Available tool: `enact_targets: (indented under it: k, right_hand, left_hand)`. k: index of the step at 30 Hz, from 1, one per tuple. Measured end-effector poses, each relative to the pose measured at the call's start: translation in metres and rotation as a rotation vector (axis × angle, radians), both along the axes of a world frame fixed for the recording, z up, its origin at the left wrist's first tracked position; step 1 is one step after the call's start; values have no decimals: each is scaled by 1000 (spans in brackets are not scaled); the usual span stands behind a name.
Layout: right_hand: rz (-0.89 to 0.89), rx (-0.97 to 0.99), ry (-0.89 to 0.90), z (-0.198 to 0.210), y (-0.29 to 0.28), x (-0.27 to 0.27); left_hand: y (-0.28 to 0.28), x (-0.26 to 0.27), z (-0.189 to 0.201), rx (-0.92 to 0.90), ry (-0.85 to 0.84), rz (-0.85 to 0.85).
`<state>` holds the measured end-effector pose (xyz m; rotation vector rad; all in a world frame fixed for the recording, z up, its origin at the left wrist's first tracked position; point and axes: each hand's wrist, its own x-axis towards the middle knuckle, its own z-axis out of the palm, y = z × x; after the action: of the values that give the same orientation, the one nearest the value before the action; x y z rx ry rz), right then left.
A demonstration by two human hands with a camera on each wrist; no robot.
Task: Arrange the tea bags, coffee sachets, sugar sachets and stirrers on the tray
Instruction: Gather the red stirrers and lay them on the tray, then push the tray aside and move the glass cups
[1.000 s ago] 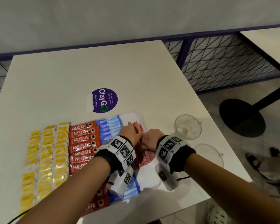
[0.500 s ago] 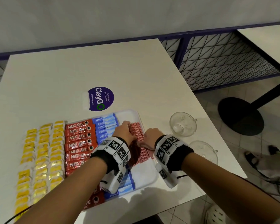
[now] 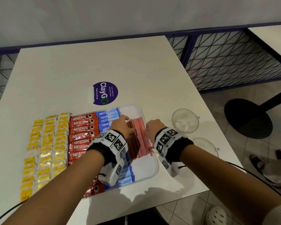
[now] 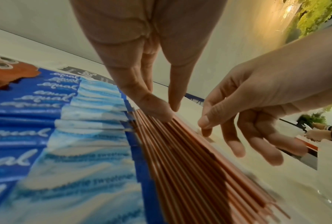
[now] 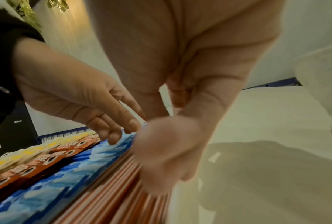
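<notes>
Since the earlier frames both hands have slid toward the far end of the stirrers, and the right has drawn out to the bundle's right edge.

Leftmost, the tea bags [image 3: 44, 148] lie in yellow rows on the bench [image 3: 104, 62], just left of the tray [image 3: 150, 168]. On the tray come the coffee sachets [image 3: 81, 130], then the sugar sachets [image 3: 104, 118], then the stirrers [image 3: 139, 138] beside them.

The left hand [image 3: 122, 127] rests with straight fingers [image 4: 155, 112] pressed on the stirrers' far left part, holding nothing. The right hand [image 3: 152, 129] hangs loosely curled at the bundle's right side, its fingers [image 4: 205, 121] close to the sticks; whether they touch is unclear.

The risk, as I judge it: the stirrers are thin and loose, so an uneven push could fan them out, roll them across the tray's bare right part, or shove them over the sugar sachets. Two glass cups [image 3: 185, 120] stand on the bench right of the tray, near the right wrist.
</notes>
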<state>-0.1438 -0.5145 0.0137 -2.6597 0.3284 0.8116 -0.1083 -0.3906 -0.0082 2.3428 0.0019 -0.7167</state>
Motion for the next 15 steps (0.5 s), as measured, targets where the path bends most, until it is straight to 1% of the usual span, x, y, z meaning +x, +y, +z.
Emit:
enact_targets:
  k: [4,8,10,12,14,15]
  right_hand:
    - [-52,73,-39,4,-3,-2]
    - [-61,46,-55,-2,-5,-8]
    - [-81,46,-57,-5,-5,-14]
    - [-90,60,-42,-6,-4,-21]
    - [-102,62,-26,-8,-2,-29]
    - [-103,54,-12,-10,0,-33]
  left_hand:
    - [10,-5,10,-28,-36,64]
    - [33,-14,28,-82,-76,120]
    - [52,-19,34,-110,-118,162]
    - [77,-26,37,-154,-157,240]
    - [108,-33,38,-149,-214,324]
    - [124,-37,39,-133,-216,355]
